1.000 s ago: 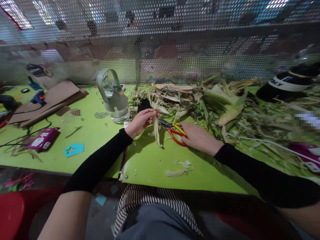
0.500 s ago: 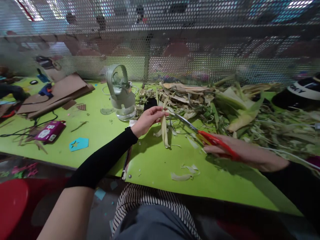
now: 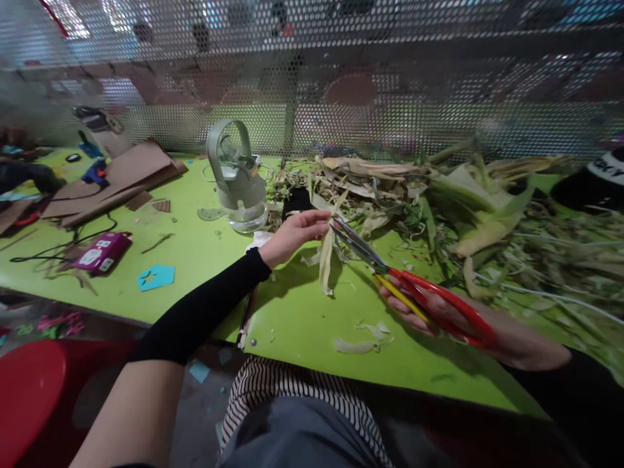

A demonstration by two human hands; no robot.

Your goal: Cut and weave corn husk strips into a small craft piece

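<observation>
- Over the lime-green tabletop (image 3: 292, 331), the left hand (image 3: 295, 237) holds a pale, narrow strip of corn husk (image 3: 325, 260) near its upper part, thumb and fingertips pinched together on it; the strip's long end hangs down toward the tabletop.
- To the right, the right hand (image 3: 439, 309) grips long-bladed metal scissors (image 3: 383, 265) with red and yellow handles, its fingers curled around the handles — how closely they press together I cannot tell.
- Up by the left fingertips, the scissor blades stand slightly parted, tips right beside the strip — whether they touch it is unclear.
- Behind both hands lies a tangled heap of dry husks (image 3: 370, 175), with a broad green-yellow husk (image 3: 487, 214) at its right.
- Nearer the front edge lie a few thin, pale scraps (image 3: 358, 344).
- Left of the heap stands a clear bottle with a sage-green looped lid (image 3: 238, 195).
- Farther left are a blue paper piece with a star-shaped hole (image 3: 156, 277), a purple power strip (image 3: 103, 252) and folded brown cardboard (image 3: 121, 179).
</observation>
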